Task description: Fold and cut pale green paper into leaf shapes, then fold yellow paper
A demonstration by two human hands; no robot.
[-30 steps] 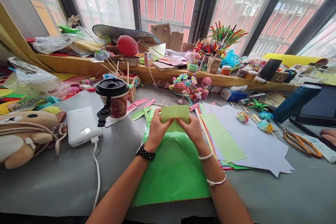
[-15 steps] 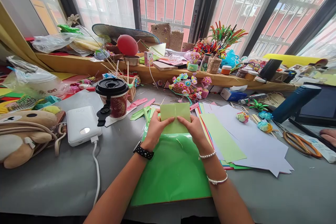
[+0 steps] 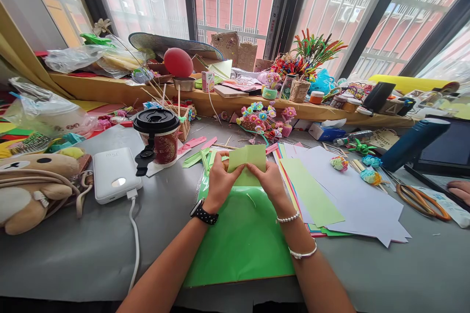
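A small sheet of light green paper (image 3: 253,155) is held up between my two hands, with a crease running down its middle. My left hand (image 3: 223,178) pinches its left side and my right hand (image 3: 270,181) grips the right side; both thumbs meet near the crease. My fingertips behind the paper are hidden. Below my hands lies a glossy green sheet (image 3: 242,239). Folded green paper strips (image 3: 205,159) and pink strips (image 3: 193,143) lie just left of my left hand. Right of my right hand, a light green sheet (image 3: 314,195) rests on a stack of white paper (image 3: 356,190).
A lidded coffee cup (image 3: 167,144), a white power bank (image 3: 115,176) with its cable, and a plush bear (image 3: 36,190) stand at left. Scissors (image 3: 422,203) lie at right near another person's hand (image 3: 460,190). Crafts crowd the windowsill (image 3: 121,93) behind.
My hands have drawn slightly closer together. The held paper now bends more sharply at its middle crease, its left half tilted.
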